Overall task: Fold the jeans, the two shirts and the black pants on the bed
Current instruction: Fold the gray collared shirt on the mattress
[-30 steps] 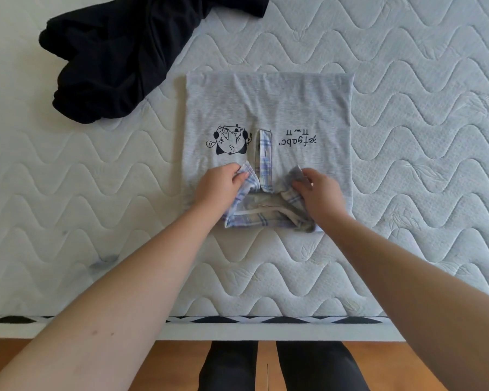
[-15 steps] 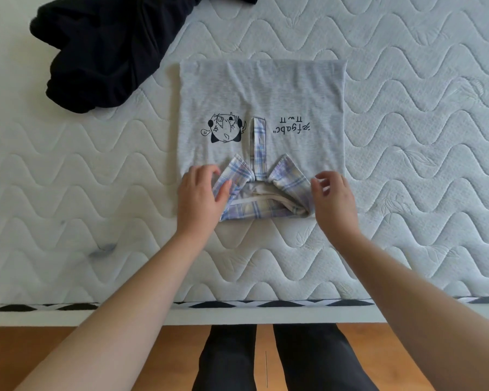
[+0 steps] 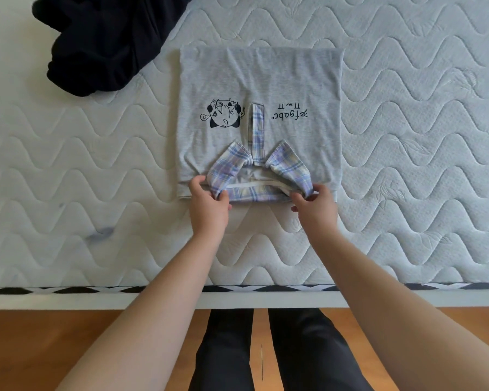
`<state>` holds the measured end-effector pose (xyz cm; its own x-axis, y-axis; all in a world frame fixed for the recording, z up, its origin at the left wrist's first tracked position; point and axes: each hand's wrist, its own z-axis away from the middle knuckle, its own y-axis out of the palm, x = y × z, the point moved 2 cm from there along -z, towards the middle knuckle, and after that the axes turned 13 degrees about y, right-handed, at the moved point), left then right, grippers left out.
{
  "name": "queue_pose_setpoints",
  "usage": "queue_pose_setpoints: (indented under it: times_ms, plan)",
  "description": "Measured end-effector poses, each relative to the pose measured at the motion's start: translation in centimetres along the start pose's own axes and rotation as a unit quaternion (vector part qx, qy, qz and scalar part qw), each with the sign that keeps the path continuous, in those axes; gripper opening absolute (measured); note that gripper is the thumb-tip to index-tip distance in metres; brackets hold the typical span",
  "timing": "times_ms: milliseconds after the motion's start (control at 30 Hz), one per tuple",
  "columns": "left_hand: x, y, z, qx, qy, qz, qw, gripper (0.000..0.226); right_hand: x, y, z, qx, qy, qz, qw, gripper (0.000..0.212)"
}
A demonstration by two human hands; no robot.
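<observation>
A grey shirt (image 3: 288,80) with a plaid collar (image 3: 259,176) and a black cartoon print lies flat on the mattress (image 3: 421,136), folded into a rectangle with its collar toward me. My left hand (image 3: 208,206) pinches the near left shoulder edge beside the collar. At the near right shoulder edge, my right hand (image 3: 315,206) pinches the fabric by the collar's right end. A crumpled heap of black pants (image 3: 105,43) lies at the far left, partly cut off by the frame's top. Jeans and a second shirt are out of view.
The quilted mattress ends in a black-and-white trimmed edge (image 3: 237,289) near me. Below it are a wooden floor (image 3: 54,340) and my legs in dark trousers (image 3: 266,356).
Both hands left the collar flaps, slid outward and toward me, and now pinch the shirt's near edge on either side of the collar. The collar flaps now lie spread.
</observation>
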<state>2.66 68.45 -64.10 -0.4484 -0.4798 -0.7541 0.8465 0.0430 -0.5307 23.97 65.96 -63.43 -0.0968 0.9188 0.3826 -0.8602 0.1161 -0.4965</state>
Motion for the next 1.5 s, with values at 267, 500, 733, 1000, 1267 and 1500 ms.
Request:
queue_pose_setpoints:
  times_ms: [267,500,733,1000,1267,1500]
  plan:
    - [-0.1,-1.8,-1.3,0.043,0.107,-0.149,0.982,0.042,0.6,-1.8,-0.9,-0.068,-0.003,0.075,0.995,0.029]
    - [0.8,-2.0,-1.8,0.054,0.11,-0.152,0.981,0.048,-0.3,-1.8,-1.5,-0.049,0.028,0.039,0.998,0.036]
    - [-0.7,-1.3,-1.5,0.072,0.148,-0.225,0.96,0.055,0.6,-0.8,-0.2,-0.074,-0.118,0.137,0.981,0.052]
    - [-1.0,-1.3,-1.7,0.056,0.179,-0.255,0.949,0.056,1.7,-0.7,-1.0,-0.095,-0.125,0.193,0.969,0.043]
    - [-2.5,3.8,0.6,0.106,0.524,-0.293,0.793,0.03,1.0,-2.2,-2.0,-0.047,-0.053,0.013,0.997,0.039]
    - [0.0,10.1,3.1,0.242,0.469,-0.44,0.727,0.077,1.2,-3.1,-3.4,0.044,-0.026,-0.029,0.998,0.008]
